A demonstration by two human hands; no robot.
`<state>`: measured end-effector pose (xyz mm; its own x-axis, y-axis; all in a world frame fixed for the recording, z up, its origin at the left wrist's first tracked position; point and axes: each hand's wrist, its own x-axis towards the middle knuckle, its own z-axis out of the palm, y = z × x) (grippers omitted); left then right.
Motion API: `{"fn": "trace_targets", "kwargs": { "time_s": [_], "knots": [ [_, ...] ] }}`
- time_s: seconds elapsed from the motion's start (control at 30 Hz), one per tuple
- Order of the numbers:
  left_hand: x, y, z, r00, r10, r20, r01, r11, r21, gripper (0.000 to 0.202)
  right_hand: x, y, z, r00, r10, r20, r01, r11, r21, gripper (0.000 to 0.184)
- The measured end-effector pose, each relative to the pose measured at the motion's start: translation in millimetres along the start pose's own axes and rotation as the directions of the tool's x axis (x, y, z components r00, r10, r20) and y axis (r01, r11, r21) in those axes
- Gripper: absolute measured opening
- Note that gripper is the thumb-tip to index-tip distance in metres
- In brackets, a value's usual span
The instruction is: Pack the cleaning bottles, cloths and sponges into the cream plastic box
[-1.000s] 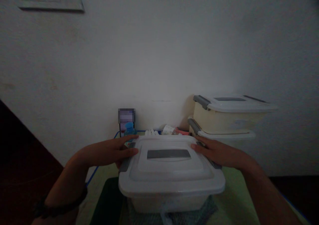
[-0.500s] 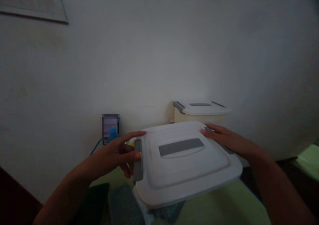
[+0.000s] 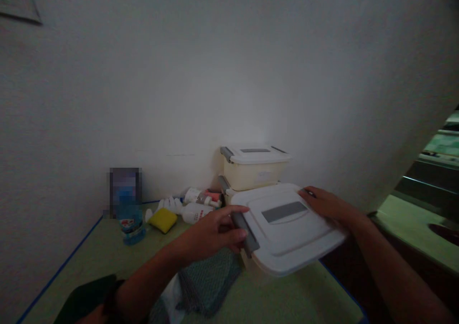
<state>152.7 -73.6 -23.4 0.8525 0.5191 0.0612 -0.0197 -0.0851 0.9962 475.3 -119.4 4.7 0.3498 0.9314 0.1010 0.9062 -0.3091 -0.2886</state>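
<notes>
A storage box with a white lid (image 3: 297, 235) and grey latches is between my two hands, tilted slightly, above the green table. My left hand (image 3: 224, 231) grips its left end, fingers and thumb around the grey latch (image 3: 249, 233). The right end is gripped by my right hand (image 3: 328, 207), whose fingertips lie near the far right corner of the lid. Most of the box's body is hidden under the lid. Just behind it, a smaller cream box (image 3: 247, 173) with a white lid is stacked on another box, against the wall.
A blue bottle (image 3: 131, 226), a yellow sponge (image 3: 163, 220) and white bottles (image 3: 196, 212) stand or lie at the back left. Grey-green cloths (image 3: 211, 283) lie in front on the table (image 3: 96, 254). Another surface (image 3: 412, 228) is at the right.
My hands have carried the box to the right, nearer the stacked boxes. The view has turned right, and the bottles and sponge behind my left hand now show.
</notes>
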Motion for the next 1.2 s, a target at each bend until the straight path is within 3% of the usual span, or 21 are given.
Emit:
{"fn": "trace_targets", "kwargs": {
  "time_s": [0.23,0.37,0.47,0.53,0.63,0.77,0.97,1.2],
  "knots": [
    [37.7,-36.7,8.8,0.996,-0.061,-0.063,0.064,0.996,0.057,0.047,8.9,25.5,37.0,1.0,0.021,-0.022,-0.022,0.998,-0.066,0.027],
    [40.8,-40.9,4.3,0.994,-0.06,-0.087,0.071,0.99,0.124,0.045,11.2,28.7,54.8,0.995,0.015,-0.102,-0.028,0.991,-0.133,0.027],
    [35.7,-36.6,0.9,0.996,0.017,-0.083,0.012,0.941,0.339,0.042,13.3,25.8,58.2,0.983,-0.013,-0.181,-0.022,0.981,-0.191,0.03],
    [31.8,-34.9,-0.4,0.988,0.115,-0.103,-0.046,0.857,0.514,0.039,13.5,21.4,57.6,0.974,-0.053,-0.219,0.003,0.974,-0.224,0.035],
    [28.4,-39.5,-0.1,0.971,0.182,-0.152,-0.044,0.767,0.64,0.041,10.6,13.0,56.2,0.961,-0.131,-0.243,0.065,0.963,-0.263,0.035],
    [28.2,-57.8,5.7,0.943,0.237,-0.235,-0.037,0.774,0.632,0.042,4.5,4.1,54.7,0.947,-0.225,-0.229,0.156,0.947,-0.281,0.031],
    [31.9,-77.6,18.6,0.885,0.35,-0.306,-0.133,0.821,0.555,0.037,4.5,0.9,53.4,0.941,-0.274,-0.2,0.209,0.932,-0.297,0.038],
    [33.0,-78.0,18.9,0.882,0.366,-0.296,-0.172,0.836,0.52,0.032,6.3,2.3,55.4,0.936,-0.288,-0.2,0.227,0.933,-0.28,0.038]
  ]
}}
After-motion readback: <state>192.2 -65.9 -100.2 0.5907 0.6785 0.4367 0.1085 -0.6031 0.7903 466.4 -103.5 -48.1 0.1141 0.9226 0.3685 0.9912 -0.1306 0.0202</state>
